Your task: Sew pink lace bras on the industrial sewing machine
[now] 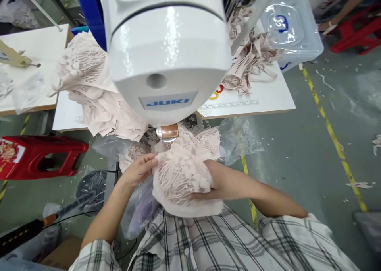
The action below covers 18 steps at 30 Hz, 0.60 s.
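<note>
**Lace Piece Held Below the Machine Head**

A lace piece (181, 175) is gripped between both hands, just below the sewing machine head (166, 52). Its left edge is pinched by the fingers of the left hand (139, 169); its underside is cupped by the right hand (208, 189). Beyond the left fingers, a fabric pile (95, 92) is heaped on the table (262, 98). Past the right fingers, straps (253, 60) are piled beside a plastic box (293, 28). Left of the left fingers, a stool (41, 155) is set on the floor.
</note>
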{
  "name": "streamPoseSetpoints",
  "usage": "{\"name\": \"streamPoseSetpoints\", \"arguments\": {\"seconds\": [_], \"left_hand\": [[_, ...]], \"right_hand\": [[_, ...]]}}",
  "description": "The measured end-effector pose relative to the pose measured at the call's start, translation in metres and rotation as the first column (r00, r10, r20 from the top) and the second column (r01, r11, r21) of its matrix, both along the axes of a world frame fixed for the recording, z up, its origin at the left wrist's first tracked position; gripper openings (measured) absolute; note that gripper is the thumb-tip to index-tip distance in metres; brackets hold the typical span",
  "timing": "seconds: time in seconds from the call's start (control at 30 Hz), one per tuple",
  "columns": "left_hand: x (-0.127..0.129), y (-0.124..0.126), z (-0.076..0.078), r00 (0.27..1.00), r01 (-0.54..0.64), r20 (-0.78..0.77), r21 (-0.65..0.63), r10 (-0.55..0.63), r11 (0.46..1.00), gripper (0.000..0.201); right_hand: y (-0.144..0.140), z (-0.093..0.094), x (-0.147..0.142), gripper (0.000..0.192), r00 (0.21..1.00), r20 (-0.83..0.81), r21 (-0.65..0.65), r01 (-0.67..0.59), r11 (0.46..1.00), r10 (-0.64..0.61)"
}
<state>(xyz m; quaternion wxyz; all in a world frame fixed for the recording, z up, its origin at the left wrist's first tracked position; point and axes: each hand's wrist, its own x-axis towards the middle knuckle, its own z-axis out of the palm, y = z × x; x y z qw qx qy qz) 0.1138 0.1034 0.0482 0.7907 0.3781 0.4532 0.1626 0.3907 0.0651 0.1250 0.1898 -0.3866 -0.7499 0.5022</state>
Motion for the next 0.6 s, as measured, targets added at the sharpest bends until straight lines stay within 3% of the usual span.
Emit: {"name": "streamPoseSetpoints", "arguments": {"seconds": [0.07, 0.13, 0.23, 0.3, 0.37, 0.43, 0.5, 0.6], "left_hand": [[0.019, 0.004, 0.009, 0.999, 0.053, -0.004, 0.03, -0.053, 0.998, 0.041], [0.035, 0.01, 0.02, 0.983, 0.181, -0.041, 0.083, -0.178, 0.98, 0.036], [0.053, 0.017, 0.032, 0.939, 0.345, -0.111, 0.265, -0.326, 0.901, 0.031], [0.061, 0.018, 0.036, 0.936, 0.348, -0.21, 0.45, -0.281, 0.823, 0.037], [0.066, 0.017, 0.037, 0.932, 0.351, -0.298, 0.585, -0.208, 0.731, 0.043], [0.068, 0.014, 0.038, 0.919, 0.381, -0.344, 0.658, -0.191, 0.65, 0.043], [0.069, 0.012, 0.04, 0.907, 0.413, -0.37, 0.698, -0.2, 0.585, 0.038], [0.069, 0.013, 0.046, 0.917, 0.391, -0.364, 0.741, -0.162, 0.546, 0.034]], "right_hand": [[-0.002, 0.002, 0.022, 0.025, 0.996, 0.041, -0.068, -0.079, 0.995, 0.082], [-0.003, -0.002, 0.04, 0.025, 0.976, 0.084, -0.104, -0.192, 0.976, 0.201], [0.0, -0.013, 0.062, 0.026, 0.934, 0.135, -0.114, -0.317, 0.942, 0.331], [0.004, -0.019, 0.069, 0.031, 0.947, 0.23, -0.075, -0.214, 0.974, 0.226], [0.01, -0.026, 0.066, 0.046, 0.946, 0.318, 0.058, 0.038, 0.998, -0.055], [0.015, -0.033, 0.054, 0.068, 0.919, 0.266, 0.225, 0.234, 0.946, -0.29], [0.022, -0.041, 0.038, 0.08, 0.954, 0.126, 0.289, 0.227, 0.93, -0.272], [0.035, -0.051, 0.018, 0.056, 0.994, 0.012, 0.227, 0.102, 0.969, -0.107]]}}
